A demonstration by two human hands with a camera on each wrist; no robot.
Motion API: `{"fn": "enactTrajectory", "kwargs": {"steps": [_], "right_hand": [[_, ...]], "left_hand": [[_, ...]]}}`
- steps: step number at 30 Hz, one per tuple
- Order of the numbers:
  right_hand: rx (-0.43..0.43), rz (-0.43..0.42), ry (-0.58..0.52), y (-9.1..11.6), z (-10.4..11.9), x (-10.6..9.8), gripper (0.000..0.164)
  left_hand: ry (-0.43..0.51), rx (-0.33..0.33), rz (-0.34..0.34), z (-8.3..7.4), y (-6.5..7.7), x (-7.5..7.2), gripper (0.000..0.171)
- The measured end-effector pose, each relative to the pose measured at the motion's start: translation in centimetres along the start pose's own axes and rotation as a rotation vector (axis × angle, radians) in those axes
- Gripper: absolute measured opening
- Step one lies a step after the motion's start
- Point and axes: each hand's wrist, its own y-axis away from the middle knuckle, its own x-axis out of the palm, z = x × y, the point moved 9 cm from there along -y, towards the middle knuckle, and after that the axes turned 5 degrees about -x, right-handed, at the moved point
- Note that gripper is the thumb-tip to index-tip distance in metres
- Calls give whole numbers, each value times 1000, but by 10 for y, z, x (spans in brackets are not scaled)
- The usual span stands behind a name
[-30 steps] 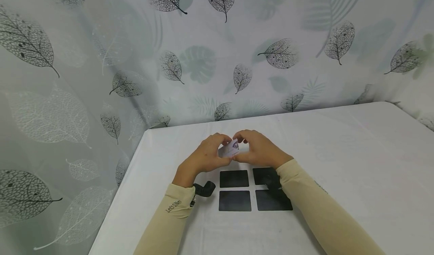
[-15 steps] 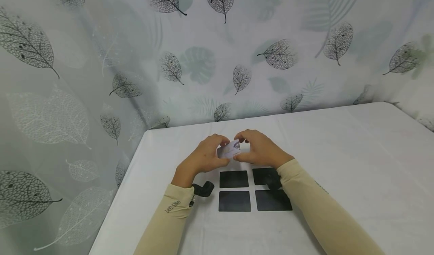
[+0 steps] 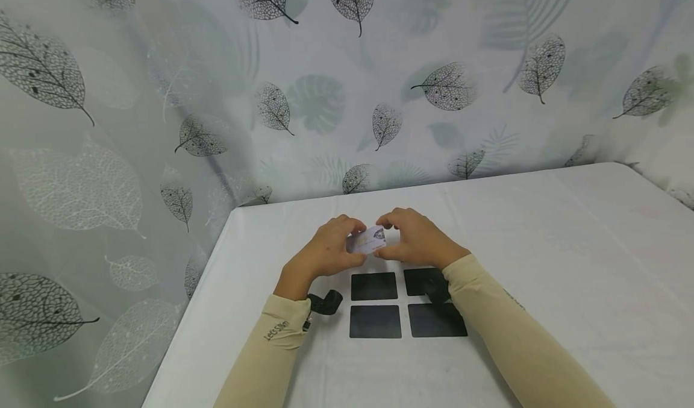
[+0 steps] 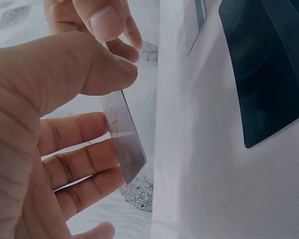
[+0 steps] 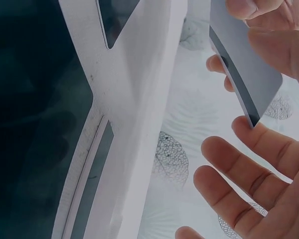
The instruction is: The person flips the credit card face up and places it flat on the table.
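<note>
Reads "Let's Slim" on left sleeve (image 3: pixel 267 349) | shows marks too small to read on right sleeve (image 3: pixel 520 332) and card (image 3: pixel 368 241)

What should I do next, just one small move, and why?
I'd probably lower the white card gently toward the table. The left hand and right hand both hold it by its ends, tilted and clear of the surface, while black rectangles lie flat just in front.
</note>
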Motion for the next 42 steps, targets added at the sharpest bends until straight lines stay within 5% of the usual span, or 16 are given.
{"fn": "enactTrajectory", "kwargs": {"steps": [11,42], "right_hand": [[-3,37,46,-1,-1,4,61],[78,117,194,2,-6,11,56]], "left_hand": [[-46,-4,-3,-1,0,2,49],[-127,-43,60,0,-4,19,51]]}}
